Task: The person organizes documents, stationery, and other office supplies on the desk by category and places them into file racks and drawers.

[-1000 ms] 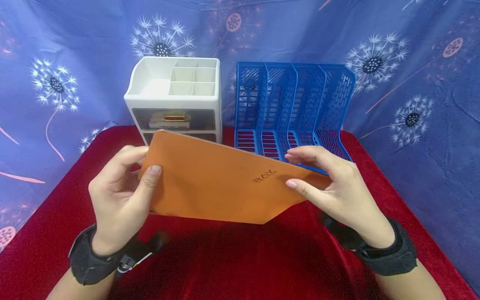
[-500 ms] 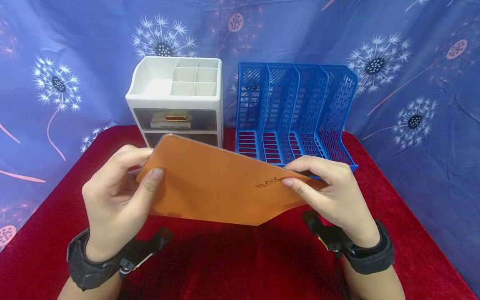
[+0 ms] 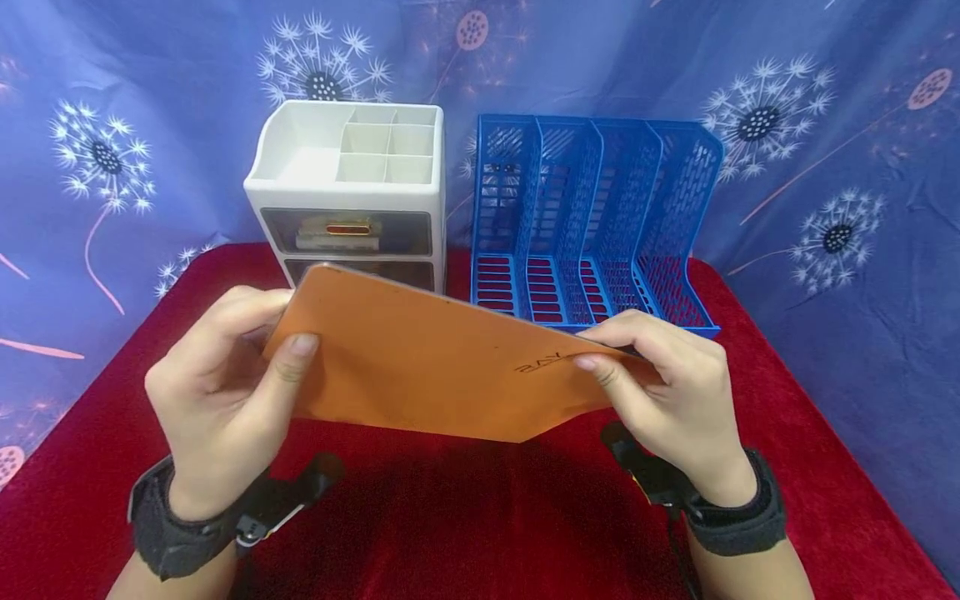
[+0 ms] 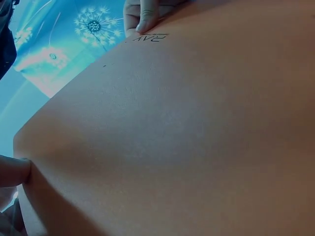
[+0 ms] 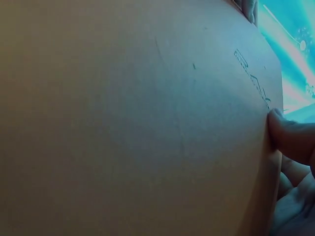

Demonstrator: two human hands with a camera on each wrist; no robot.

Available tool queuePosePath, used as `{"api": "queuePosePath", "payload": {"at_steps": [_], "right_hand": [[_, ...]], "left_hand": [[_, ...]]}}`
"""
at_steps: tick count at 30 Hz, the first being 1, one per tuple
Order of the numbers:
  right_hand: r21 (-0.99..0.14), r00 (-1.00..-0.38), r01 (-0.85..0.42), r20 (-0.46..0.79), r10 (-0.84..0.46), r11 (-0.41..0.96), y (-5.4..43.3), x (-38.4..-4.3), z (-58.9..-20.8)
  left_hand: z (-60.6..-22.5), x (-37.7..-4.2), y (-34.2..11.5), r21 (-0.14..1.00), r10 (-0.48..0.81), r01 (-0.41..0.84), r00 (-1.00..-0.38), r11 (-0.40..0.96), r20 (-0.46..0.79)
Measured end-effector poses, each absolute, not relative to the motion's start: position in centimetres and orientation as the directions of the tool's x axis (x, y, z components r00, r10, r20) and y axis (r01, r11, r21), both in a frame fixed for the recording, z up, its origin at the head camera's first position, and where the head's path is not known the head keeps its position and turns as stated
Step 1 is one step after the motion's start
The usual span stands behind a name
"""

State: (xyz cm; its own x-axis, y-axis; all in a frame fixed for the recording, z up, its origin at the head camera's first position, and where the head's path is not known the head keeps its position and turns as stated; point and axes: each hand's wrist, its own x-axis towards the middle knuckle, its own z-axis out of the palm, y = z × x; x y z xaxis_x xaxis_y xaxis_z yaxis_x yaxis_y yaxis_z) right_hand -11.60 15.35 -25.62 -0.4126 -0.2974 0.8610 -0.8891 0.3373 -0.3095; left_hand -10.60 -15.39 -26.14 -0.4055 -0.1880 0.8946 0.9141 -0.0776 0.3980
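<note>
In the head view a thin orange notebook point(image 3: 427, 358) with dark lettering near its right end is held up over the red cloth, tilted and bowed. My left hand point(image 3: 221, 400) pinches its left edge, thumb on the orange cover and fingers behind. At the upper right edge, my right hand point(image 3: 667, 396) pinches it beside the lettering. The cover point(image 4: 172, 123) fills most of the left wrist view, where the left thumb point(image 4: 14, 171) presses near a corner. In the right wrist view the right thumb point(image 5: 290, 136) lies on the edge just below the lettering. The fingers behind are mostly hidden.
Behind the notebook stands a white desk organizer point(image 3: 341, 198) with small top compartments and dark-fronted drawers. To its right is a blue slatted file rack point(image 3: 592, 217) with several upright dividers. Both stand on the red cloth point(image 3: 450, 517), before a blue dandelion-print curtain point(image 3: 600, 50).
My right hand, loose around the notebook's right end a second ago, has closed its thumb and fingers on the edge. The left hand has shifted slightly left, keeping its pinch.
</note>
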Motion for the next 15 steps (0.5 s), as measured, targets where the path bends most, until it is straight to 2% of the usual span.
{"api": "queuePosePath", "payload": {"at_steps": [4,8,11,15], "right_hand": [[-0.284,-0.390,-0.888,0.881,-0.266,0.362,15.3,-11.6,-25.9],[-0.274,-0.375,-0.882,0.901,-0.219,0.383,15.4,-11.9,-26.0],[-0.310,-0.381,-0.884,0.912,-0.153,0.350,15.5,-12.0,-26.1],[-0.387,-0.411,-0.891,0.909,-0.062,0.238,15.5,-12.1,-26.0]], "left_hand": [[-26.0,-10.6,-15.2,0.405,-0.206,0.901,-0.430,-0.157,0.879],[-26.1,-10.8,-15.2,0.378,-0.262,0.902,-0.423,-0.207,0.867],[-26.2,-11.1,-15.3,0.331,-0.353,0.921,-0.386,-0.207,0.852],[-26.2,-11.8,-15.6,0.253,-0.494,0.954,-0.300,-0.160,0.816]]}}
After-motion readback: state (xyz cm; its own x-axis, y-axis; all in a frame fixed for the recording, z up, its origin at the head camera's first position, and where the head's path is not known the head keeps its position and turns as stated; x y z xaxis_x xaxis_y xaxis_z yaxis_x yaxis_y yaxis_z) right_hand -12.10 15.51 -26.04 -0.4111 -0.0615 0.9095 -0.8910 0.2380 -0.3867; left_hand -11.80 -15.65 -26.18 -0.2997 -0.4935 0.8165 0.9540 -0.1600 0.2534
